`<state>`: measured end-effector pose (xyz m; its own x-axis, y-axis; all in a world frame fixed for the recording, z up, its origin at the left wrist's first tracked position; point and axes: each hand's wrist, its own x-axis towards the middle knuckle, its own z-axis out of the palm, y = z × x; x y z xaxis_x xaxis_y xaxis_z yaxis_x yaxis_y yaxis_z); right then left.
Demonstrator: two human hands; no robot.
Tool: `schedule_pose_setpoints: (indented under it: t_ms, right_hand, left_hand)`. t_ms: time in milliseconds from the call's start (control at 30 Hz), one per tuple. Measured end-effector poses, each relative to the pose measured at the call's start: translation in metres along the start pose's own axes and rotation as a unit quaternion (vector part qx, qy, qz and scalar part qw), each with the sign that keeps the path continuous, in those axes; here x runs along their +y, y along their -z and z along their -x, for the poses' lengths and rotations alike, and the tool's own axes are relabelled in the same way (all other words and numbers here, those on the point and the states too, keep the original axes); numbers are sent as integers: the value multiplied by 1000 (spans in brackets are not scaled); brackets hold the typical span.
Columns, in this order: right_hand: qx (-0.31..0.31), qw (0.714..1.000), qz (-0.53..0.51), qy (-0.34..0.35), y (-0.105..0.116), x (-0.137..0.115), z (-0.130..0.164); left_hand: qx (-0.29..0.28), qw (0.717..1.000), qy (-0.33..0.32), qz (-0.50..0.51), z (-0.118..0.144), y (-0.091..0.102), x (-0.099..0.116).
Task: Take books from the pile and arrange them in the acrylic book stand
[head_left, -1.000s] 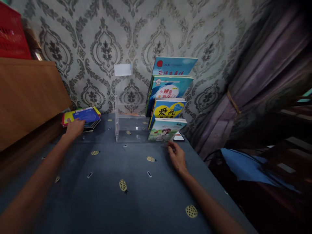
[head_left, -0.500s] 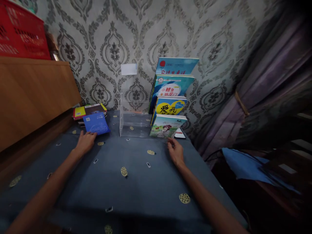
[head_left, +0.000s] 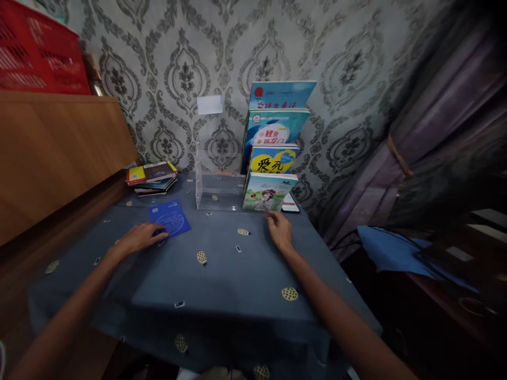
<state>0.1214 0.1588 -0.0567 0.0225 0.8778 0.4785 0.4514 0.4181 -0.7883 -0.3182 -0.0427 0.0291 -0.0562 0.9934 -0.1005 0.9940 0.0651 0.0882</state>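
Observation:
My left hand (head_left: 143, 236) holds a blue booklet (head_left: 169, 217) by its near left corner, fingers closed over the edge. The booklet's back, with a small square code, faces up over the tablecloth. My right hand (head_left: 279, 230) has curled fingers pinched at the front lower edge of a clear plastic book stand (head_left: 217, 201). On the stand's right side, books rise in steps: a green one with a drawn figure (head_left: 269, 192), a blue and yellow one (head_left: 273, 159), a blue one with a white circle (head_left: 276, 126) and a light blue one (head_left: 282, 95) at the back.
A small stack of books (head_left: 152, 179) lies at the table's back left. Behind the stand's right corner is a phone (head_left: 291, 203). A wooden cabinet (head_left: 59, 153) bearing a red basket (head_left: 43, 58) stands left. A tied curtain (head_left: 380, 158) hangs right. Patterned cloth (head_left: 222, 274) covers the table.
My left hand has drawn the blue booklet off the stack, toward me and to the right. My right hand stays at the stand's front edge. The view has shifted slightly.

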Motion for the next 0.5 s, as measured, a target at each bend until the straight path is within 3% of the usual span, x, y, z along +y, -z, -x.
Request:
schedule_pose_setpoints:
  t_ms: [200, 333, 500]
  right_hand:
    - [3, 1000, 0, 2, 1, 2, 1]
    - [1, 1000, 5, 3, 1, 2, 0]
    - [-13, 1000, 5, 7, 0, 2, 0]
  left_hand:
    - [93, 987, 134, -5, -47, -10, -11]
    - [89, 980, 180, -11, -70, -22, -7]
    - [64, 981, 181, -21, -74, -34, -6]
